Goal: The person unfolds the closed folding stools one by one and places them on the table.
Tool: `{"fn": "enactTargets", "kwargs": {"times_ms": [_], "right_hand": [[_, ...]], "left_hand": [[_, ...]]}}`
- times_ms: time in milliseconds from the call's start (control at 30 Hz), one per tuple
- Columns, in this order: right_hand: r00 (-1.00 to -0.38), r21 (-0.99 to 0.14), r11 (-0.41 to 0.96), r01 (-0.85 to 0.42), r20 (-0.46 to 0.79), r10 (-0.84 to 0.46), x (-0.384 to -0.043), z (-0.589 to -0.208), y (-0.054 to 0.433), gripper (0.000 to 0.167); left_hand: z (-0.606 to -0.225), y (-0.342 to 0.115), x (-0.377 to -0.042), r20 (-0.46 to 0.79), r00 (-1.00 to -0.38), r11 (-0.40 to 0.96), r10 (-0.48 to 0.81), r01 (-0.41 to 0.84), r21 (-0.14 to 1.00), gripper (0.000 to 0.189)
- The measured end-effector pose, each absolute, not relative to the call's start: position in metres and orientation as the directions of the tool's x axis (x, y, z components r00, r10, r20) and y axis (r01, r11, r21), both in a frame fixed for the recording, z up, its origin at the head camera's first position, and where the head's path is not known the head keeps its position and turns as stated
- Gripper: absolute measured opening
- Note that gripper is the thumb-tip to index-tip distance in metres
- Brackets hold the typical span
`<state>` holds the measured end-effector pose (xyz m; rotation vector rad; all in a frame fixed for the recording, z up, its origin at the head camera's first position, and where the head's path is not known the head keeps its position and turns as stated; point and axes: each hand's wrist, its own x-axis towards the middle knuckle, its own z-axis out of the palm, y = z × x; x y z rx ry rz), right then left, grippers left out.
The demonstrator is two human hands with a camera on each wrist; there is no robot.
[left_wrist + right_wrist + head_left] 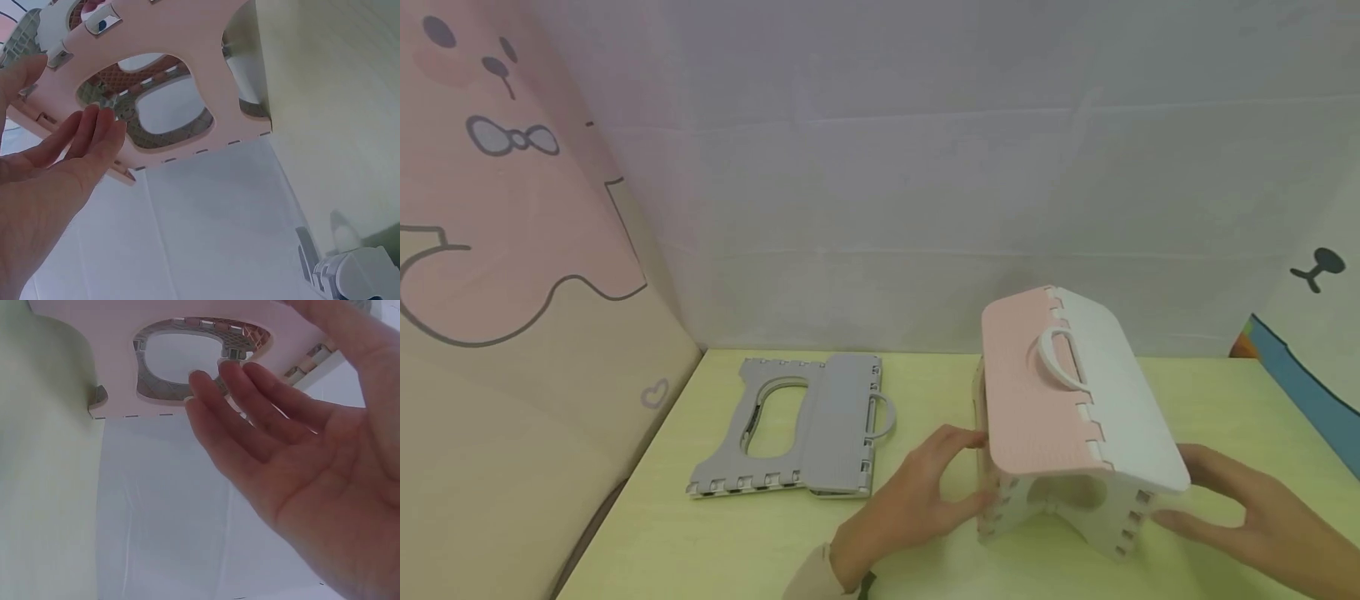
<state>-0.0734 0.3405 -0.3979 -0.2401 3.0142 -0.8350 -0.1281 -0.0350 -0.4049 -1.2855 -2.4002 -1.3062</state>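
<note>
A folding step stool [1037, 417] with a pink and white top stands on its legs at the right of the head view. Its two top halves meet along a low ridge, where a small carry handle [1060, 362] sticks up. My left hand [917, 492] is at the left leg panel, fingers fairly straight and thumb apart. In the left wrist view those fingertips overlap the oval opening of the pink panel [209, 81]. On the other side my right hand [1247, 504] has its fingers loosely bent beside the right panel [112, 350], under the white half.
A grey folding stool [842, 425] lies folded flat on the pale yellow table [730, 542], left of the pink and white one. Behind the table hangs a plain white cloth [880, 183]. A printed cloth [535, 250] borders the left side.
</note>
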Motion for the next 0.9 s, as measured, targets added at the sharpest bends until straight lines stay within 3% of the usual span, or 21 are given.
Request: {"fn": "enactTargets", "kwargs": {"times_ms": [300, 500, 700, 900], "right_hand": [[-0.976, -0.525, 0.828, -0.196, 0.187, -0.113, -0.069, -0.398, 0.346, 0.064], [-0.936, -0.508, 0.809, -0.297, 0.324, -0.141, -0.070, -0.394, 0.348, 0.061], [-0.929, -0.485, 0.832, -0.270, 0.358, -0.093, -0.070, -0.388, 0.349, 0.051], [-0.839, -0.450, 0.795, -0.407, 0.527, -0.132, -0.071, -0.384, 0.348, 0.055]], "left_hand": [[-0.399, -0.038, -0.130, 0.545, -0.626, 0.245, 0.558, 0.752, 0.612, 0.047], [-0.398, -0.041, -0.132, 0.575, -0.624, 0.241, 0.529, 0.760, 0.603, 0.045], [-0.396, -0.042, -0.134, 0.642, -0.596, 0.241, 0.483, 0.795, 0.556, 0.042], [-0.392, -0.041, -0.133, 0.685, -0.576, 0.238, 0.447, 0.814, 0.530, 0.040]]}}
